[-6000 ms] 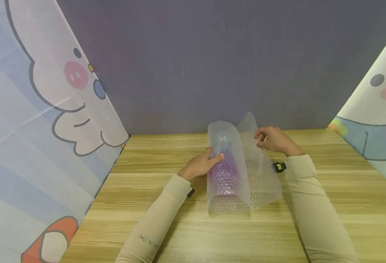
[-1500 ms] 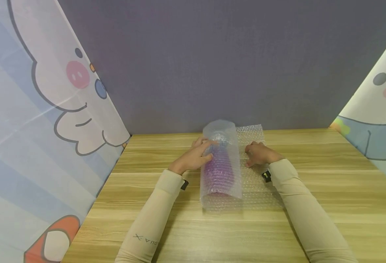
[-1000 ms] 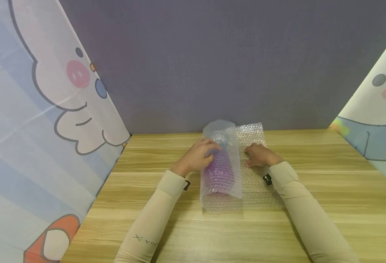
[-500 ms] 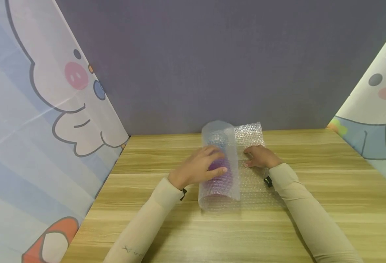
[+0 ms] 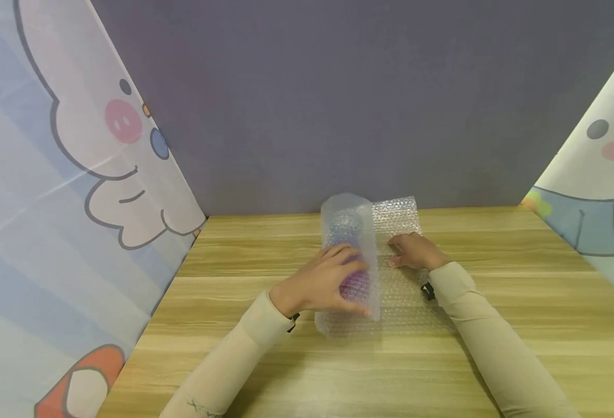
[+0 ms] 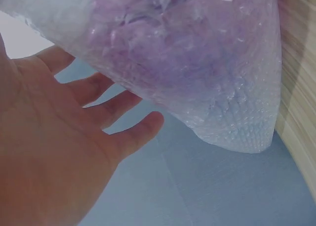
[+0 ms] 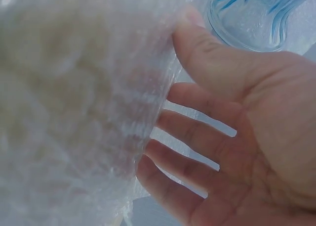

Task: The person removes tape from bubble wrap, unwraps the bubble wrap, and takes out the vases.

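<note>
A glass vase tinted blue to purple (image 5: 356, 288) lies inside a loose roll of bubble wrap (image 5: 397, 216) on the table, its blue end toward the back. My left hand (image 5: 321, 283) spreads over the roll, thumb toward the near end and fingertips across the top. In the left wrist view its extended fingers (image 6: 131, 134) meet the edge of the wrap. To the right, my right hand (image 5: 418, 251) rests fingertips and thumb on the flat flap. The right wrist view has that hand's fingers straight along the wrap, with the vase's rippled blue glass (image 7: 249, 23) behind the thumb.
The wood-grain table (image 5: 521, 302) extends to both sides and in front. A dark grey panel (image 5: 307, 104) stands right behind the wrap. Cartoon-printed cloths (image 5: 35, 232) hang at left and right.
The right hand lowered the wrap's flap flat onto the table and stays there. The left hand moved from the vase's side toward the near end, its fingers spreading over the top.
</note>
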`<state>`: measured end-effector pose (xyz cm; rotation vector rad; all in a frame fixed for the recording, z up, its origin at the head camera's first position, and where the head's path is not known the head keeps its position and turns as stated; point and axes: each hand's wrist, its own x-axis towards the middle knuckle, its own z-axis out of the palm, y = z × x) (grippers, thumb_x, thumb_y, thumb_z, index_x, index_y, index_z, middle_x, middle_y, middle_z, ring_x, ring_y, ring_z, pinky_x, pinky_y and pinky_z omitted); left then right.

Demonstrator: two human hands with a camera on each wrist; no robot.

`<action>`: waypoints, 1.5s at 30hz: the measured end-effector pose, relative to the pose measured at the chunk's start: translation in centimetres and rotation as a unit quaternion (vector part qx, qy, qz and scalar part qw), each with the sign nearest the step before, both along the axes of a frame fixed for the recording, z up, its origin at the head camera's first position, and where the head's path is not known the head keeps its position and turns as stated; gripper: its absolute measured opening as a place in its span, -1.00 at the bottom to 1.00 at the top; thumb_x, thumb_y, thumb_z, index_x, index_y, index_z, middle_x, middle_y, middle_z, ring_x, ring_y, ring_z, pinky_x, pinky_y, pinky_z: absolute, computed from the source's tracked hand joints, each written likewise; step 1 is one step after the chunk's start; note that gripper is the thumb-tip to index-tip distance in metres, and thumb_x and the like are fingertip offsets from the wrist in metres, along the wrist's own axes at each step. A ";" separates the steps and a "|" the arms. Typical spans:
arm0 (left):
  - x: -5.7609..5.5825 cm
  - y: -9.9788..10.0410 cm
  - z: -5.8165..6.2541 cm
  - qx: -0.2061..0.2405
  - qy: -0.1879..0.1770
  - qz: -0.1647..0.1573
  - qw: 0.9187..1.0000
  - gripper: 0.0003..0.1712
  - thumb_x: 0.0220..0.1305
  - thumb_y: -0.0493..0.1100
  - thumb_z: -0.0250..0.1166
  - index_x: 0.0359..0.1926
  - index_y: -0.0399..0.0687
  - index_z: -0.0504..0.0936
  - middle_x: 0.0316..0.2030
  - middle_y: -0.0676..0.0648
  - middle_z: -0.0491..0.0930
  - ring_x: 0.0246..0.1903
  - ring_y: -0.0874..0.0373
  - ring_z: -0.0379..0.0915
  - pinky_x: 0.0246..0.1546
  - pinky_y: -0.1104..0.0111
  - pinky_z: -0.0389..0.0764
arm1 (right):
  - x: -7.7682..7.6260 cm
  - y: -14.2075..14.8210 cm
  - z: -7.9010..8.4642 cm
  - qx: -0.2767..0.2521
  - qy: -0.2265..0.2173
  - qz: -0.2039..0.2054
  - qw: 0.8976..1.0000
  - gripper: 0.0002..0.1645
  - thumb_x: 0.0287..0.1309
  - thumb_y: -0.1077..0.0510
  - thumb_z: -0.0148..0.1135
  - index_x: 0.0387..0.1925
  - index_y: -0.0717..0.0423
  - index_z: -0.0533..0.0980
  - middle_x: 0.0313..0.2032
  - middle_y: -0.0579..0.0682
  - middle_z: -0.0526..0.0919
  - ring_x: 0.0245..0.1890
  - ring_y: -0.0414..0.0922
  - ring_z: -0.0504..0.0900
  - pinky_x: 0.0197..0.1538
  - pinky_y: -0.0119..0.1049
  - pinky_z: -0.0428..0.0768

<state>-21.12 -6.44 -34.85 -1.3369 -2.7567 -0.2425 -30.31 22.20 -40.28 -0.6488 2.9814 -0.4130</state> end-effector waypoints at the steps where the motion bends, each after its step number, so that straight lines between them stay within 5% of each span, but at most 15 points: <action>1: 0.0 0.0 0.0 -0.001 0.003 -0.004 1.000 0.03 0.03 0.64 0.28 0.40 0.20 0.46 0.49 -0.07 0.30 0.55 -0.11 0.09 0.56 -0.10 0.13 | 0.0 0.0 -0.1 0.001 0.000 -0.001 1.000 -0.29 0.15 0.03 0.48 0.22 0.37 0.52 0.19 0.40 0.60 0.20 0.45 0.51 0.28 0.32 0.48; 24: 0.1 -0.3 0.2 0.012 0.042 -0.033 0.998 -0.05 0.00 0.54 0.39 0.33 0.19 0.52 0.40 -0.05 0.39 0.46 -0.01 0.22 0.52 0.00 0.25 | -0.3 0.1 -0.4 0.000 0.014 0.000 1.000 -0.28 0.12 0.02 0.50 0.20 0.38 0.53 0.17 0.39 0.62 0.19 0.41 0.56 0.26 0.30 0.51; 45: 0.1 -0.8 0.9 0.048 0.009 -0.031 0.998 -0.14 0.10 0.37 0.40 0.37 0.15 0.49 0.41 -0.05 0.41 0.43 0.04 0.30 0.43 0.11 0.44 | -0.1 0.1 -0.3 -0.009 0.010 0.001 1.000 -0.30 0.14 0.05 0.49 0.21 0.39 0.52 0.18 0.39 0.61 0.21 0.42 0.54 0.28 0.31 0.49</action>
